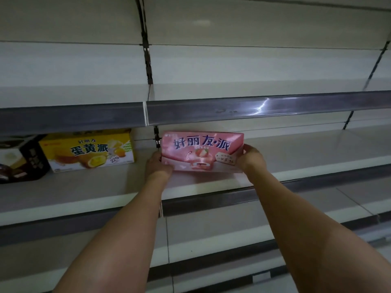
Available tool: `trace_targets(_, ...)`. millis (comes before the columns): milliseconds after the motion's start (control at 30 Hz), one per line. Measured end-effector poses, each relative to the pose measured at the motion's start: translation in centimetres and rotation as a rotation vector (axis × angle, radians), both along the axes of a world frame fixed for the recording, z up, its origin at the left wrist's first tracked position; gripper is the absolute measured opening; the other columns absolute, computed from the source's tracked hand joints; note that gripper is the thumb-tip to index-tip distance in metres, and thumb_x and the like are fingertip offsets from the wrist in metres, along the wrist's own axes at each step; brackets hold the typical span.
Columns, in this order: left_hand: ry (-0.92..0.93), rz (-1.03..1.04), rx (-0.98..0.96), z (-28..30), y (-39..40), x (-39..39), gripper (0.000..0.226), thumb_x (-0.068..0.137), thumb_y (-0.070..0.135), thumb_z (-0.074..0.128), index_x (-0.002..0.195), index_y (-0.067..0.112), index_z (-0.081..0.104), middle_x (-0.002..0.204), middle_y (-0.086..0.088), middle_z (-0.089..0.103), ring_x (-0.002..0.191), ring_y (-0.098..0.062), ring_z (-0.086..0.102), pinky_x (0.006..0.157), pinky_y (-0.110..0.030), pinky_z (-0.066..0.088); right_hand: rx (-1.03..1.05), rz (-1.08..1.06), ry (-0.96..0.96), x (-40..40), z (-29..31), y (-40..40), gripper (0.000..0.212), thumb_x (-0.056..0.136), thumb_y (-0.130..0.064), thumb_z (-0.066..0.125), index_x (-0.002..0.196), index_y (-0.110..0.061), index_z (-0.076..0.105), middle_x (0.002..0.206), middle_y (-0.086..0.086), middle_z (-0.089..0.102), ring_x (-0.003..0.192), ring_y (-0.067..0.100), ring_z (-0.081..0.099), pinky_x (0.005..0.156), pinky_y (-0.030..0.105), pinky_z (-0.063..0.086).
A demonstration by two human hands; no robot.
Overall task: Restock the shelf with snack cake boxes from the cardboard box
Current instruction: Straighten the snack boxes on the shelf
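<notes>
Both hands, left hand [157, 166] and right hand [252, 158], grip the pink box [202, 152] ends, fingers curled, probably just landing on the shelf [95, 193]. A yellow box [88, 152] already stands at 9 o'clock; much shelf remains unfilled.

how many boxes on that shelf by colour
pink box: 1, held by the left hand and right hand
yellow box: 1
dark box: 1, cut off at the frame's left edge
total: 3

Strawberry box [202, 152] on the shelf [211, 182], right of the egg-yolk box [88, 152], well apart.
</notes>
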State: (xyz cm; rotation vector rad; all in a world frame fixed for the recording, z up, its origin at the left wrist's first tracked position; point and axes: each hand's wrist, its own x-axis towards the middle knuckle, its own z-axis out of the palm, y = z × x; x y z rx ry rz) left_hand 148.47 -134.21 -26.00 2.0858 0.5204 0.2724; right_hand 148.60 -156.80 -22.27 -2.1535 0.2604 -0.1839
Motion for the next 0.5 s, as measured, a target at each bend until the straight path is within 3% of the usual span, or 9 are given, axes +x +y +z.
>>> trace_targets(100,-0.007,0.070,0.090,-0.1,1.5,-0.3,0.023,0.088,0.019,0.062,0.111,0.015,0.062,0.117,-0.011,0.062,0.103,-0.029,0.059,0.088,-0.036,0.050,-0.091,0.027,-0.021,1.2,0.4,1.8,0.028,0.100,-0.026,0.042,0.113,-0.009,0.061,0.112,0.014,0.066,0.094,0.030,0.062,0.082,0.033,0.048)
trace_targets(200,-0.047,0.101,-0.123,0.3,2.6,-0.3,0.016,0.089,0.018,0.062,0.104,0.014,0.065,0.110,-0.011,0.066,0.094,-0.025,0.059,0.080,-0.029,0.045,-0.036,0.085,0.043,2.4,0.3,3.6,0.027,0.097,-0.024,0.049,0.112,-0.004,0.059,0.106,0.016,0.064,0.094,0.031,0.061,0.091,0.040,0.051)
trace_targets(300,-0.128,0.061,-0.215,0.6,3.2,0.0,0.024,0.087,0.018,0.065,0.111,0.018,0.063,0.113,-0.007,0.066,0.103,-0.025,0.059,0.084,-0.030,0.044,0.076,0.120,0.057,3.4,-0.1,5.4,0.031,0.092,-0.018,0.058,0.117,0.000,0.052,0.104,0.017,0.061,0.091,0.029,0.057,0.090,0.041,0.051)
trace_targets(400,-0.180,0.013,-0.310,0.6,3.7,0.4,0.038,0.087,0.012,0.063,0.123,0.021,0.057,0.119,-0.003,0.063,0.112,-0.025,0.055,0.099,-0.039,0.045,0.221,0.118,0.057,4.9,-1.1,6.5,0.044,0.085,-0.016,0.061,0.123,0.003,0.048,0.114,0.019,0.060,0.092,0.028,0.055,0.079,0.036,0.048)
trace_targets(500,-0.208,-0.023,-0.392,0.3,4.3,1.0,0.045,0.088,0.012,0.060,0.131,0.023,0.053,0.125,-0.005,0.060,0.118,-0.027,0.052,0.105,-0.048,0.041,0.314,0.147,0.043,5.5,-1.5,7.3,0.033,0.085,-0.010,0.055,0.115,0.002,0.051,0.103,0.015,0.061,0.085,0.024,0.052,0.064,0.027,0.044)
